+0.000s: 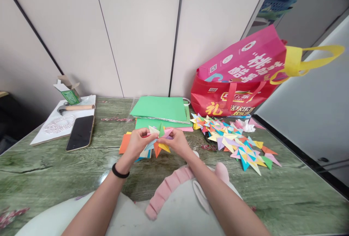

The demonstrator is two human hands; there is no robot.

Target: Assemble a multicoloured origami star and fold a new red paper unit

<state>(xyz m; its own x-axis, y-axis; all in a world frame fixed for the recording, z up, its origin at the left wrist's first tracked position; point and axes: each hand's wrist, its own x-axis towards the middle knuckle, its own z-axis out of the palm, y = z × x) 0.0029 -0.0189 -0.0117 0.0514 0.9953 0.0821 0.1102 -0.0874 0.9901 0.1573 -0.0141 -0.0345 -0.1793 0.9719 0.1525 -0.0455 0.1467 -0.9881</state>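
Between my two hands is a multicoloured folded paper star [157, 147], with green, orange, yellow, blue, pink and purple points. My left hand [138, 142] pinches its left side, and my right hand [177, 142] grips its right side. Both sets of fingers are closed on the paper and hide parts of it. Under and beside my left hand lie orange paper squares [124, 143] and some blue and white sheets [145, 154]. To the right spreads a pile of finished-looking paper stars [226, 138] in many colours, several overlapping.
Green paper sheets [159, 107] lie stacked behind my hands. A red bag [209, 96] and a pink bag [245, 56] stand at the back right. A phone [81, 133], a hammer [81, 107], beads [59, 124] and a small box [69, 94] sit left. A plush toy [169, 210] lies under my forearms.
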